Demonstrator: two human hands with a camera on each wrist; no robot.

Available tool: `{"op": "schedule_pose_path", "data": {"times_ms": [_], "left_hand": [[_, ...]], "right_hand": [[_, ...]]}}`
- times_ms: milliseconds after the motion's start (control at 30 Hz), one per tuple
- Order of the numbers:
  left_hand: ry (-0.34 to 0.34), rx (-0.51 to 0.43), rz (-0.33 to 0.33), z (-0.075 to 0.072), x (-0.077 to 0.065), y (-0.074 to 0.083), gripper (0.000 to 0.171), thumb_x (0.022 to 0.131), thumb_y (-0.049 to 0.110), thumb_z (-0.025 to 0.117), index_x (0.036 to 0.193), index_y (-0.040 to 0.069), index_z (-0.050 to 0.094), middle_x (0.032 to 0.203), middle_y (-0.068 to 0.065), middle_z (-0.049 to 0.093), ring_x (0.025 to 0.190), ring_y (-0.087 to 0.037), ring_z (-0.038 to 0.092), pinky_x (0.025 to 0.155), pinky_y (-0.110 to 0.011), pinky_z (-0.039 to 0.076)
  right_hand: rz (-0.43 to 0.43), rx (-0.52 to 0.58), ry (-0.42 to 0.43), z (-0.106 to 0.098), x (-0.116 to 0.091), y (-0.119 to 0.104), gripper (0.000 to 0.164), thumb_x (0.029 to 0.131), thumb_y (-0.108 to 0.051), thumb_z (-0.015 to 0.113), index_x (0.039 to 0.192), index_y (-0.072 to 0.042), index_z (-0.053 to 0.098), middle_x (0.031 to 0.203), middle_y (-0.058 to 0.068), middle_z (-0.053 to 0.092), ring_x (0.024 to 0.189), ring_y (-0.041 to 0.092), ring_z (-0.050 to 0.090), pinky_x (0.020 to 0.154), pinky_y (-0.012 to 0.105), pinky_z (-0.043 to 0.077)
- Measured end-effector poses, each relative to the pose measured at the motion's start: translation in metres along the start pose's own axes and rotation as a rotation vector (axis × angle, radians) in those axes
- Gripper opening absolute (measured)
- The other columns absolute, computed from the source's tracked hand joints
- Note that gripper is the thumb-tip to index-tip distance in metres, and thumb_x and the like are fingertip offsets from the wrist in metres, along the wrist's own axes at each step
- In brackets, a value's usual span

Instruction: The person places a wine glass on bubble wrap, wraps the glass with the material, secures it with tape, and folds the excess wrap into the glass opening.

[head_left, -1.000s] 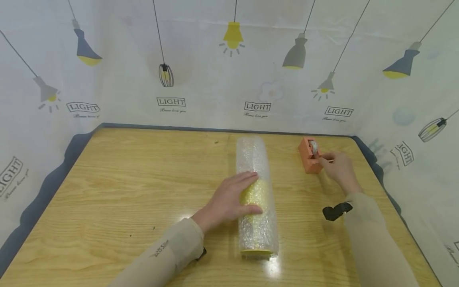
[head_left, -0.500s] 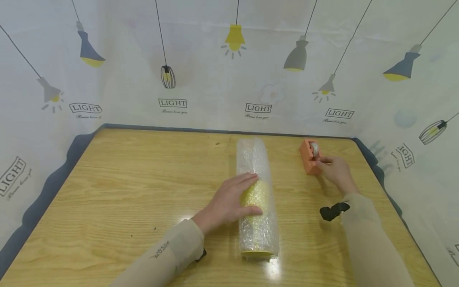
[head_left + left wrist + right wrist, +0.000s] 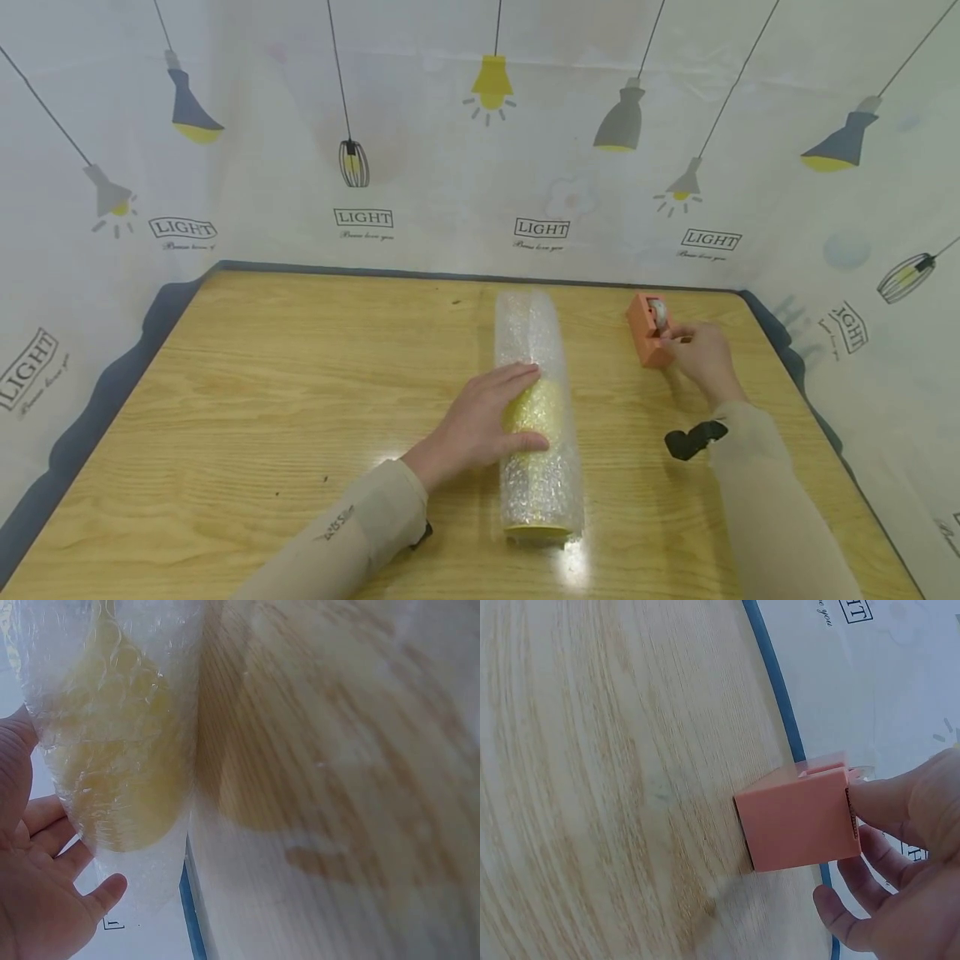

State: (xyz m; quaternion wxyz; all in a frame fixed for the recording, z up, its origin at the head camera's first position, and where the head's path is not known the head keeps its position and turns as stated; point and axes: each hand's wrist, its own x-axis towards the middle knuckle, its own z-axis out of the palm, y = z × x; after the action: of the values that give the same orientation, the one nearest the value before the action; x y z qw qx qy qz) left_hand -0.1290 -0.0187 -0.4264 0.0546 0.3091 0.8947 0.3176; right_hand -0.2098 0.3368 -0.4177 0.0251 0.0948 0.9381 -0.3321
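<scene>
A yellow stemmed glass (image 3: 127, 757) lies on its side inside a clear bubble-wrap roll (image 3: 528, 329), its yellow foot showing at the near end. My left hand (image 3: 476, 417) rests on the roll's left side, thumb and fingers spread over the wrap. At the back right stands an orange tape dispenser (image 3: 648, 343) with a tape roll (image 3: 660, 314) in it. My right hand (image 3: 705, 358) is at the dispenser's front, thumb and fingertip pinching the tape end by the toothed edge. In the right wrist view a bit of clear tape (image 3: 861, 773) shows beside the thumb.
The wooden table (image 3: 300, 383) runs back to a dark blue border. Behind it and at both sides hangs a white curtain (image 3: 435, 167) printed with lamps. A black wrist strap mount (image 3: 696, 439) sits below my right sleeve (image 3: 765, 483).
My right hand has shifted slightly left, closer against the front of the dispenser. My left hand and the wrapped glass have stayed put; the head view has tilted a little.
</scene>
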Motion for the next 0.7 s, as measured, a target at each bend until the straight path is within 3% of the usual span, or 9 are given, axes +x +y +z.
{"op": "schedule_pose_path", "data": {"times_ms": [167,267,400,533,700], "left_hand": [[0.002,-0.006,0.002,0.000,0.000,0.001,0.093,0.086,0.054,0.078,0.160,0.013,0.039,0.167,-0.002,0.035,0.154,-0.024,0.031,0.127,-0.047,0.023],[0.000,-0.007,0.000,0.000,0.000,0.001,0.093,0.086,0.054,0.078,0.160,0.013,0.039,0.167,-0.002,0.035,0.154,-0.024,0.031,0.127,-0.047,0.023],[-0.007,0.002,-0.006,0.000,0.000,0.002,0.093,0.086,0.055,0.078,0.160,0.014,0.038,0.167,-0.002,0.034,0.154,-0.023,0.030,0.128,-0.047,0.022],[-0.008,0.007,-0.006,0.001,0.000,0.001,0.093,0.086,0.055,0.077,0.160,0.014,0.037,0.167,-0.001,0.034,0.154,-0.023,0.030,0.128,-0.047,0.022],[0.000,0.004,-0.001,0.000,0.000,0.002,0.093,0.087,0.054,0.077,0.160,0.013,0.038,0.167,-0.002,0.035,0.154,-0.024,0.031,0.127,-0.049,0.022]], "right_hand": [[0.003,0.060,-0.007,-0.001,0.002,-0.003,0.041,0.102,-0.015,0.060,0.129,0.016,0.059,0.135,0.036,0.054,0.116,0.044,0.054,0.080,0.041,0.051],[0.011,0.092,-0.015,-0.002,0.002,-0.007,0.045,0.100,-0.017,0.061,0.132,0.014,0.057,0.137,0.034,0.053,0.119,0.042,0.053,0.083,0.039,0.051],[0.043,0.136,-0.030,-0.004,-0.001,-0.014,0.047,0.105,-0.029,0.053,0.130,0.011,0.061,0.133,0.030,0.059,0.113,0.034,0.058,0.076,0.027,0.048],[0.109,0.214,-0.045,-0.005,-0.001,-0.016,0.056,0.110,-0.037,0.045,0.137,0.010,0.057,0.133,0.028,0.059,0.108,0.027,0.060,0.079,0.029,0.053],[0.168,0.341,-0.068,-0.005,-0.001,-0.014,0.054,0.110,-0.035,0.046,0.144,0.007,0.053,0.129,0.018,0.058,0.090,0.011,0.060,0.077,0.026,0.058]]}}
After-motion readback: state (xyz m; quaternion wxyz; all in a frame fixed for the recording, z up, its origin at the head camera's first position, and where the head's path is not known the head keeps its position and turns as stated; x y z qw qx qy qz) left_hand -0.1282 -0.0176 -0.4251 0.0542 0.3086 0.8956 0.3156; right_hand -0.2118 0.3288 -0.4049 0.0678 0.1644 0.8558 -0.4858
